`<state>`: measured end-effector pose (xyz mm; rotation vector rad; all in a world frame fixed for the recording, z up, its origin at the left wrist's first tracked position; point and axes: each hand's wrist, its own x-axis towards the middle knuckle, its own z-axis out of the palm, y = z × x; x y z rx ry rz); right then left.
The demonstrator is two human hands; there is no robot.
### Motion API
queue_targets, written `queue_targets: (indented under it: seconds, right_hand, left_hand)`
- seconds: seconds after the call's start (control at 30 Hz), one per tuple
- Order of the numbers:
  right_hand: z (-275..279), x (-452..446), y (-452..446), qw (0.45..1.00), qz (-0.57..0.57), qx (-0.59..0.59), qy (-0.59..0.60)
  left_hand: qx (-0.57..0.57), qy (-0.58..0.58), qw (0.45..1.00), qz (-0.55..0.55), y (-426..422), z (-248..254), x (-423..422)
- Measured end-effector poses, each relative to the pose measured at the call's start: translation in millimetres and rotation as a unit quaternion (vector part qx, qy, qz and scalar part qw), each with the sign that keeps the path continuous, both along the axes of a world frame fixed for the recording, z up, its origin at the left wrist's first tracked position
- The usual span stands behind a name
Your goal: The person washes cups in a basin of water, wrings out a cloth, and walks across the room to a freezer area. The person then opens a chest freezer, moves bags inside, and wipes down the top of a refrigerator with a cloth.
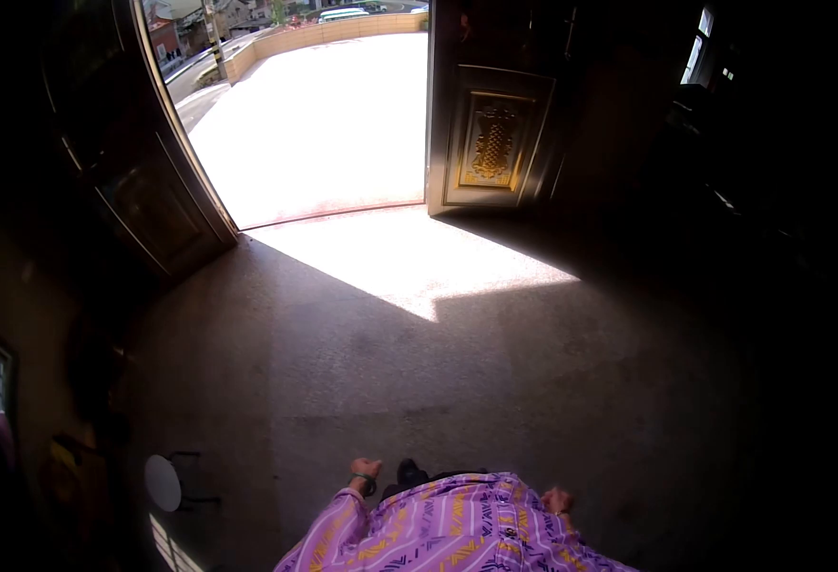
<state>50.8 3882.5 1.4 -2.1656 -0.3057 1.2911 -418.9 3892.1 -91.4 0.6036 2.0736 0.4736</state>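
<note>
My left hand (367, 468) hangs beside my body at the bottom of the view, its fingers curled into a loose fist. Nothing shows in it, and a dark band (365, 479) circles the wrist. On the other side my right hand (558, 500) is small and dim, partly covered by the patterned purple shirt (448, 520). Its fingers look curled too, with no object visible in them. One dark shoe (409, 471) pokes out near my left hand. Both hands are over bare floor, touching nothing I can see.
Ahead, a doorway opens onto a bright paved yard (324, 124) with a low wall (328, 35). A dark door leaf (166, 205) stands at left, a gold-panelled door (492, 143) at right. A round stool (163, 482) sits at lower left. The right side is deep shadow.
</note>
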Motion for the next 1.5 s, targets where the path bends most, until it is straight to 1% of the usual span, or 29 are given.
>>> queue_targets:
  seconds: [0.03,0.07,0.13,0.17,0.27,0.33,0.43,0.5,0.53,0.6,0.73,0.87,0.93,1.07,1.1,1.13,1.2,1.27,1.3,1.37,1.43,1.47,1.5]
  right_hand:
    - [5,-1,2,1.0,-0.018,-0.009,-0.008]
    - [8,1,3,0.999,-0.036,-0.018,-0.015]
    - [4,12,1,0.999,-0.028,-0.013,-0.018]
    - [3,17,0,0.999,-0.022,-0.009,-0.021]
    - [21,24,2,0.999,0.0,-0.002,-0.038]
    - [21,37,4,0.999,0.007,-0.015,-0.045]
    - [18,53,4,0.998,0.021,-0.03,-0.054]
    - [12,63,1,0.998,0.026,-0.031,-0.054]
    - [6,70,-2,0.999,0.026,-0.014,-0.045]
    - [-2,82,-7,0.999,0.03,0.015,-0.031]
    - [-15,100,-10,0.999,0.021,0.03,-0.021]
    - [-24,113,-15,0.999,0.014,0.045,-0.015]
    - [-28,117,-19,0.998,0.011,0.055,-0.014]
    - [-26,121,-22,0.998,0.014,0.048,-0.031]
    - [-31,125,-23,0.998,0.014,0.048,-0.029]
    - [-36,129,-24,0.997,0.015,0.07,-0.022]
    - [-43,132,-19,0.996,0.015,0.092,-0.013]
    - [-54,135,-6,0.998,-0.065,0.015,0.019]
    - [-61,138,2,0.998,-0.064,0.015,0.02]
    - [-68,143,22,0.99,-0.118,-0.012,0.07]
    - [-69,148,49,0.989,-0.125,-0.012,0.073]
    - [-71,149,62,0.988,-0.134,-0.011,0.079]
    - [-71,151,74,0.988,-0.136,-0.01,0.077]
  left_hand:
    - [-0.014,0.0,1.0,-0.002,-1,-9,2]
    - [-0.013,0.001,1.0,-0.001,2,-7,7]
    - [-0.034,0.082,0.993,-0.079,12,1,20]
    - [-0.034,0.082,0.993,-0.078,16,8,27]
    - [-0.019,0.088,0.994,-0.061,27,24,45]
    - [-0.011,0.046,0.998,-0.045,34,28,54]
    - [0.01,0.023,0.999,-0.029,41,29,69]
    - [0.001,0.04,0.999,-0.038,48,40,79]
    - [-0.009,0.055,0.997,-0.046,50,47,84]
    - [0.001,0.053,0.998,-0.042,52,53,94]
    - [0.003,0.048,0.998,-0.046,55,54,112]
    - [0.014,0.074,0.996,-0.049,61,73,130]
    - [0.003,0.038,0.999,-0.02,66,83,135]
    - [0.014,0.046,0.999,-0.021,72,68,139]
    - [0.021,0.068,0.997,-0.025,74,68,141]
    - [0.026,0.091,0.995,-0.03,76,68,143]
    - [0.032,0.085,0.995,-0.033,78,71,145]
    - [0.04,0.077,0.996,-0.036,80,75,146]
    - [0.037,0.091,0.995,-0.028,81,77,147]
    - [0.032,0.103,0.994,-0.017,89,81,148]
    - [-0.002,0.068,0.998,0.006,104,87,148]
    - [-0.002,0.067,0.998,0.006,112,80,148]
    - [-0.001,0.101,0.995,-0.003,123,73,148]
